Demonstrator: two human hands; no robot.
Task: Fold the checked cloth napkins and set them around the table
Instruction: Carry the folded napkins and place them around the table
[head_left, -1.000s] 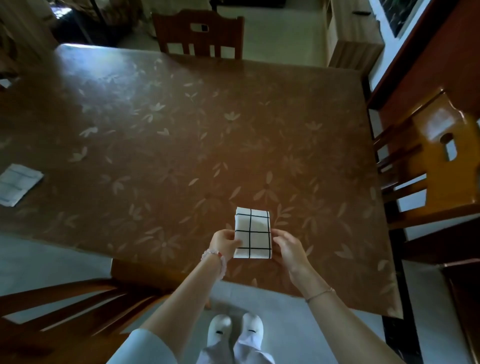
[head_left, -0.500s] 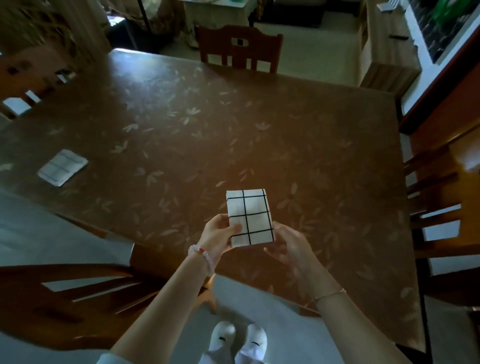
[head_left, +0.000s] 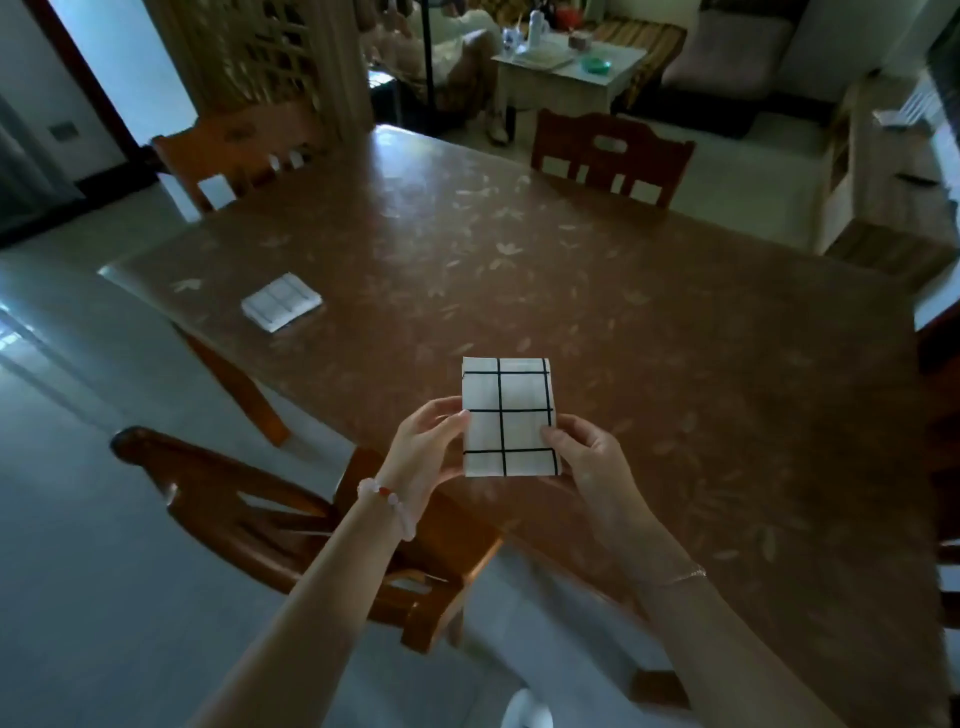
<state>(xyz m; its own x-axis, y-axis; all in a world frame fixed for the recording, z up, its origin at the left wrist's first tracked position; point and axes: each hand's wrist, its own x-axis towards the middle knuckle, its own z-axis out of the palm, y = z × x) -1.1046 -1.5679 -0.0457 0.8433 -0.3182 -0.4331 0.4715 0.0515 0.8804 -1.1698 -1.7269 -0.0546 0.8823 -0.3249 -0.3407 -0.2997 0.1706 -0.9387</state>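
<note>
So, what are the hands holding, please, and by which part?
A folded napkin: left hand grips its left edge, right hand its right edge.

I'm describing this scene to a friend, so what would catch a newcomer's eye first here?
First, the checked napkin, folded small, white with black lines, held up over the near edge of the table between the left-hand grip and the right-hand grip. Next, a second folded napkin lying flat near the brown, leaf-patterned table's left corner.
</note>
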